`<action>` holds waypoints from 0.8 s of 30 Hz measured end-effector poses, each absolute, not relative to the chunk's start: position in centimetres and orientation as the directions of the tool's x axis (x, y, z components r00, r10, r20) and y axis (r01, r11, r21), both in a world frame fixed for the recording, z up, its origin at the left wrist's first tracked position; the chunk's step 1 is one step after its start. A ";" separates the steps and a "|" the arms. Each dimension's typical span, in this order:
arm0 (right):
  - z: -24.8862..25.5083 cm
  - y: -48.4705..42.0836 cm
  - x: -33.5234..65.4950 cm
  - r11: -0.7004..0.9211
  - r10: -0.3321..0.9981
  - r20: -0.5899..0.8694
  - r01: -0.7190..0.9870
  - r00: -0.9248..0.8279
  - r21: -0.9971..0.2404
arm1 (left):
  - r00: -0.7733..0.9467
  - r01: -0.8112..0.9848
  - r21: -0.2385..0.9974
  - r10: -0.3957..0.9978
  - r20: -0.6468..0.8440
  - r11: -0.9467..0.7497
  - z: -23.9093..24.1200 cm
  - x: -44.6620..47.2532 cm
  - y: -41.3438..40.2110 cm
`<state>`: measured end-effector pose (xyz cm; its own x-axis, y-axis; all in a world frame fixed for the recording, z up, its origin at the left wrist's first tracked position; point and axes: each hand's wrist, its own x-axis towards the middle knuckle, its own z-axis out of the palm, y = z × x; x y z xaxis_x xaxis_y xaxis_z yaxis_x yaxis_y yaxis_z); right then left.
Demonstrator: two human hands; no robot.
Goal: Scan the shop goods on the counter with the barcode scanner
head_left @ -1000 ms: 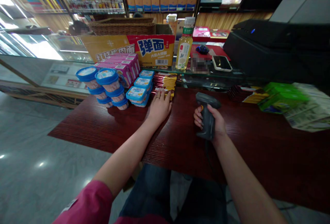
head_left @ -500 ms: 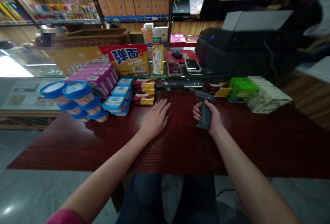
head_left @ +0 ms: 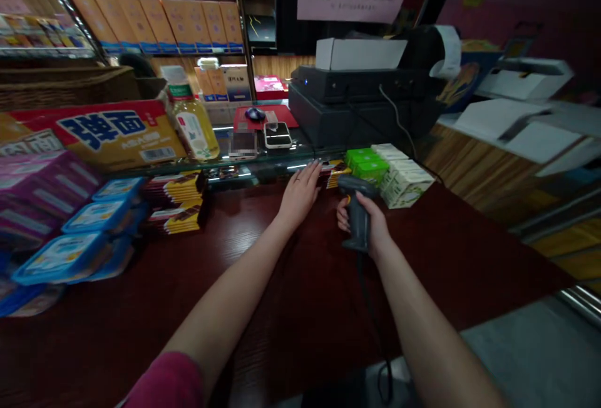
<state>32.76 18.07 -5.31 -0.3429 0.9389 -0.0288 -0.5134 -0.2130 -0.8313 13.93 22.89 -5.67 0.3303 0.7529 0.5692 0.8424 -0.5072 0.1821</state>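
My right hand [head_left: 375, 223] is wrapped round the grip of a dark grey barcode scanner [head_left: 359, 213], held above the red-brown tabletop [head_left: 244, 295]. A black cable runs from its base toward me. My left hand [head_left: 300, 195] is flat with the fingers stretched out. Its fingertips reach the left end of a small row of brown and yellow snack packets [head_left: 337, 173]; I cannot tell whether they touch. Just right of these packets stand green packs [head_left: 366, 165] and a pale green-and-white stack of boxes [head_left: 406, 181].
At left are blue-lidded tubs [head_left: 61, 258], purple boxes [head_left: 42, 192] and more brown and yellow packets [head_left: 176, 200]. Behind them stand a noodle carton [head_left: 103, 136] and a bottle of yellow drink [head_left: 195, 123]. A phone [head_left: 277, 135] and black till equipment [head_left: 357, 111] are at the back.
The view has turned to the right. My left hand has moved right across the table, from beside the left packets to the right-hand ones. My right hand still holds the scanner.
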 end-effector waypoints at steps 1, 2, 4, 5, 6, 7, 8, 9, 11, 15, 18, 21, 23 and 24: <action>-5.4 18.3 32.7 -0.226 0.933 -0.033 -0.510 -0.359 -0.830 | 0.338 0.839 0.183 0.753 0.565 -0.513 -5.8 14.1 23.7; -5.4 18.4 32.7 -0.235 0.928 -0.034 -0.510 -0.371 -0.827 | 0.340 0.833 0.192 0.754 0.562 -0.519 -6.0 14.2 24.3; -5.4 18.6 32.6 -0.245 0.924 -0.035 -0.520 -0.380 -0.819 | 0.335 0.816 0.227 0.756 0.563 -0.531 -6.3 14.2 25.0; -5.4 18.7 32.7 -0.246 0.925 -0.036 -0.526 -0.378 -0.814 | 0.328 0.805 0.250 0.755 0.568 -0.538 -6.4 14.1 25.2; -5.3 18.6 32.7 -0.248 0.927 -0.039 -0.531 -0.374 -0.810 | 0.320 0.792 0.272 0.751 0.577 -0.546 -6.4 14.0 25.2; -5.3 18.5 32.7 -0.249 0.928 -0.041 -0.533 -0.370 -0.809 | 0.309 0.778 0.293 0.745 0.591 -0.556 -6.3 13.8 25.0; -5.2 18.4 32.7 -0.247 0.930 -0.042 -0.533 -0.366 -0.809 | 0.295 0.764 0.314 0.737 0.608 -0.564 -6.2 13.7 24.7; -5.1 18.2 32.7 -0.243 0.931 -0.041 -0.531 -0.363 -0.811 | 0.275 0.749 0.335 0.728 0.628 -0.571 -6.1 13.6 24.3; -5.0 17.5 32.8 -0.230 0.934 -0.034 -0.524 -0.356 -0.820 | 0.224 0.719 0.381 0.712 0.665 -0.581 -5.7 13.2 23.0; -4.6 15.4 32.9 -0.231 0.922 -0.029 -0.488 -0.386 -0.842 | 0.097 0.662 0.530 0.762 0.641 -0.530 -5.3 11.3 18.8; -4.5 13.5 31.6 -0.232 0.902 -0.008 -0.471 -0.431 -0.851 | -0.026 0.591 0.686 0.840 0.542 -0.424 -5.2 8.2 14.7; -4.6 11.7 28.3 -0.282 0.861 -0.015 -0.453 -0.508 -0.846 | -0.156 0.521 0.783 0.864 0.479 -0.339 -5.2 3.9 10.9; -4.8 10.7 25.1 -0.327 0.822 -0.028 -0.431 -0.569 -0.841 | -0.254 0.496 0.827 0.867 0.429 -0.264 -5.4 0.6 8.8; -4.9 10.3 23.3 -0.346 0.800 -0.032 -0.418 -0.599 -0.840 | -0.298 0.486 0.844 0.865 0.403 -0.226 -5.5 -1.0 7.9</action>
<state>23.31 10.28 -4.90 -0.5987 0.8003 -0.0321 -0.4181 -0.3465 -0.8397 -1.00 7.93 -5.50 -0.2983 0.8652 0.4031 0.4864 -0.2256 0.8441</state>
